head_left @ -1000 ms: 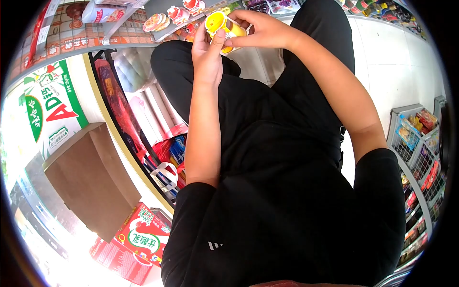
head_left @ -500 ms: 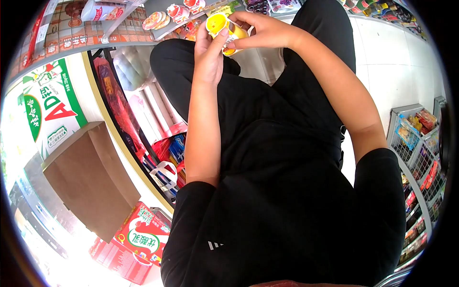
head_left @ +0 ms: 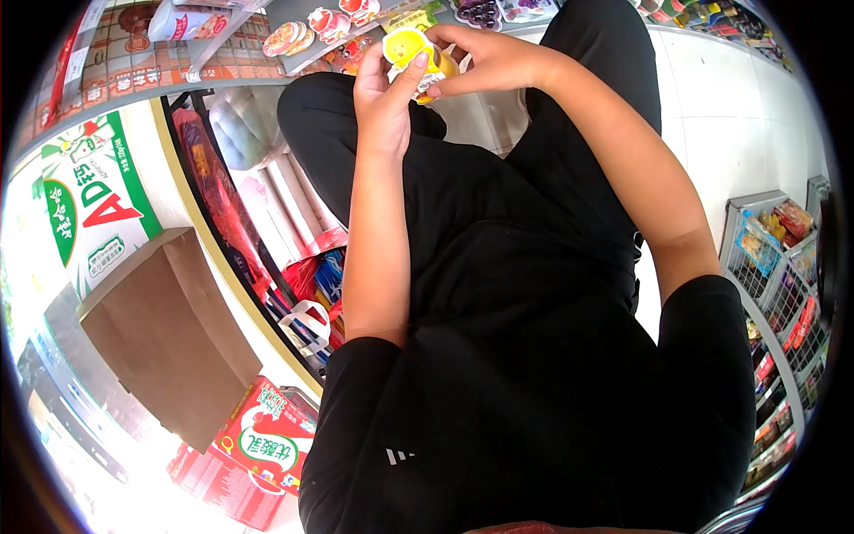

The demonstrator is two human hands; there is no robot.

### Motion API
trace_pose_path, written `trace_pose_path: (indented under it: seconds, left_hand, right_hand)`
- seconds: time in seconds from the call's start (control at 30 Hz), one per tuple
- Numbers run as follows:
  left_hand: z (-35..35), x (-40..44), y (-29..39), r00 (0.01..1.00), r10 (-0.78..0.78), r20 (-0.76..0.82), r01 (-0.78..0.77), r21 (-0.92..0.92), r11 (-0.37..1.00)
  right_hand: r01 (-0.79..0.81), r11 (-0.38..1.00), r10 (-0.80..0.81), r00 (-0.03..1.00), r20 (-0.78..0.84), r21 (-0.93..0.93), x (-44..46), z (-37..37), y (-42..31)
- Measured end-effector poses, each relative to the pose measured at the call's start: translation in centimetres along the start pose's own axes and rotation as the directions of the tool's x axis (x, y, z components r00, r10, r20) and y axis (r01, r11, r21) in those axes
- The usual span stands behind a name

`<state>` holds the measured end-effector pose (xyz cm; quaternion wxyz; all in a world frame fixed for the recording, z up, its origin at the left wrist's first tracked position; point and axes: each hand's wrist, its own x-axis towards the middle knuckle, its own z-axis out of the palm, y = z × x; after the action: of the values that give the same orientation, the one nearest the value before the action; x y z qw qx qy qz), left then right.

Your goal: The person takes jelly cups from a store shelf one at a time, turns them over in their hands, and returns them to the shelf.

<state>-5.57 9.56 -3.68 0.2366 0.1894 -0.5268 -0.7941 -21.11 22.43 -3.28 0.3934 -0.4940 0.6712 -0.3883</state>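
Between my hands, at the top middle of the view, is a small yellow snack cup (head_left: 406, 46) with a yellow, shaped lid turned toward me. My left hand (head_left: 384, 105) grips it from the left, with the thumb pressed along its front. From the right, the curved fingers of my right hand (head_left: 485, 60) hold the yellow body of the cup. What the cup contains cannot be made out. Just behind my hands is a grey shelf (head_left: 316, 55), where red-and-white cups (head_left: 329, 25) and round packs with shaped lids (head_left: 289, 40) stand.
An open brown cardboard box (head_left: 169, 338) stands at the left, beside a red drink carton (head_left: 267, 436). A lower shelf (head_left: 294, 222) holds bags and rolls. At the right are wire baskets (head_left: 765, 258) of packaged snacks. My bent knees (head_left: 311, 116) lie under my forearms.
The yellow cup has tilted slightly in my hands, and the fingers of my right hand have shifted a little on it. The surroundings look the same.
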Motion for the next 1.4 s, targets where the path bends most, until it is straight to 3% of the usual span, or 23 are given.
trace_pose_path:
  seconds: [0.13,0.43,0.53,0.6,0.9,1.13,1.2,1.23,1.3,1.33,1.4]
  left_hand:
    - [-0.2,0.0,-0.2,1.0,-0.006,0.0,0.006,0.002,1.0]
    - [-0.8,0.2,-0.8,0.989,0.149,-0.026,-0.142,0.171,0.975]
    - [-0.7,0.2,-0.6,0.986,0.165,-0.032,-0.158,0.142,0.977]
    - [-0.9,0.1,-0.3,0.997,0.022,-0.068,-0.026,-0.054,0.998]
    - [-0.9,0.0,0.6,0.996,-0.07,-0.05,0.051,-0.316,0.947]
    - [-1.0,-0.1,0.6,0.996,-0.093,-0.007,0.088,-0.27,0.959]
    - [-0.9,-0.2,0.7,0.995,-0.098,-0.029,0.088,-0.256,0.963]
    - [-0.8,-0.2,0.6,0.995,-0.098,-0.03,0.087,-0.255,0.963]
    - [-0.7,-0.3,0.5,0.985,-0.166,-0.044,0.151,-0.237,0.96]
    - [-0.7,-0.3,0.5,0.985,-0.166,-0.045,0.151,-0.235,0.96]
    - [-0.6,-0.2,0.3,0.977,-0.206,-0.053,0.184,-0.273,0.944]
  right_hand:
    - [-0.016,1.0,0.016,1.0,0.003,0.004,0.1,0.0,0.2]
    - [0.006,1.0,-0.006,1.0,-0.007,0.014,0.4,0.4,0.8]
    - [-0.031,0.999,0.031,0.999,-0.011,-0.034,0.5,0.5,0.9]
    - [-0.023,1.0,0.023,0.999,-0.028,-0.005,0.6,0.7,1.1]
    - [0.011,0.998,-0.004,0.995,-0.096,0.07,0.9,0.6,0.8]
    - [0.064,0.997,-0.055,0.972,-0.228,0.034,0.9,0.8,0.0]
    - [0.021,0.9,0.009,0.998,-0.068,0.436,0.2,-0.4,-1.5]
    - [0.022,0.9,0.008,0.998,-0.067,0.436,0.2,-0.5,-1.4]
    - [0.154,0.957,-0.104,0.973,-0.205,0.245,0.4,-0.5,-1.1]
    - [0.155,0.957,-0.106,0.973,-0.204,0.246,0.4,-0.6,-1.1]
    - [0.129,0.991,-0.119,0.955,-0.272,0.02,0.2,-0.8,-1.1]
